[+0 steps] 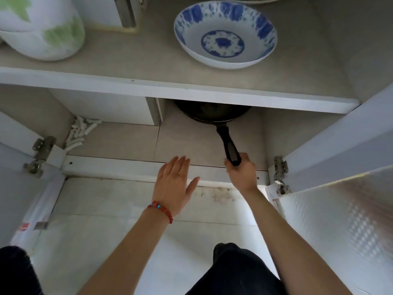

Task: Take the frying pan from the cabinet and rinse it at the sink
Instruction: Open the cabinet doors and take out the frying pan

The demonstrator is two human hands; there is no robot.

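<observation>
We looked down into the open cabinet [212, 143] and found the frying pan [212, 113] on the lower floor, pushed toward the back so that the shelf edge [170, 90] above hid most of its bowl. Its black handle [228, 145] ran forward and slightly right, toward us. Our right hand [242, 169] was clenched around the near end of that handle, just over the cabinet's front sill [127, 169]. Our left hand [174, 184] was released, fingers spread flat, palm down, above the same sill and left of the handle, touching nothing we could make out. A red bead bracelet [161, 210] sat on that wrist.

The pan had bare cabinet floor to its left and in front, with the handle lying across that open stretch. The shelf edge hung low over the pan's rim. On the right, the cabinet side wall stood near the pan, and the open right door [340, 209] with its 2 hinges [279, 167] was just beside our right wrist. The left door [21, 188] stood open well apart from both hands. On the upper shelf rested 1 blue-and-white bowl [225, 35], directly above the pan, and a white container with green patches [40, 28] far left. A bundle of white corrugated hose [79, 133] lay in the lower back-left corner.
</observation>
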